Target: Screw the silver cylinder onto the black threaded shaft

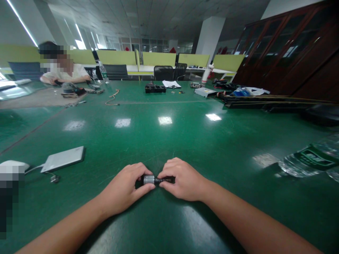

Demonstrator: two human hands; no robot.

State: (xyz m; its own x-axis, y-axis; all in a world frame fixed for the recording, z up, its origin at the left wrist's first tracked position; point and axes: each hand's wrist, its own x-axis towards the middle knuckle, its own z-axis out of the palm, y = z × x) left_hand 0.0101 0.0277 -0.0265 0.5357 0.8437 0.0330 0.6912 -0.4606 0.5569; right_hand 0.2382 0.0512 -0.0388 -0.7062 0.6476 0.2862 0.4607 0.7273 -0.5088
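Just above the green tabletop, near the middle of the view, my left hand [129, 186] pinches a small silver cylinder [149, 179] with a dark end. Thumb and fingers close around it from the left. A thin dark shaft [158, 180], seemingly ribbed or threaded, runs from the cylinder's right end. My right hand [182, 180] is closed on that shaft, with thumb and fingertips pressed on it. The two hands face each other with a small gap between the fingertips. The shaft's far end is partly hidden inside my right hand, so its kind is unclear.
A white power bank-like box [63, 158] with a cable lies left. Clear water bottles [312, 160] lie right. Farther back are a black tray [155, 88], papers [171, 84], a cord [113, 98] and dark long parts [246, 102]. A person [63, 68] sits far left.
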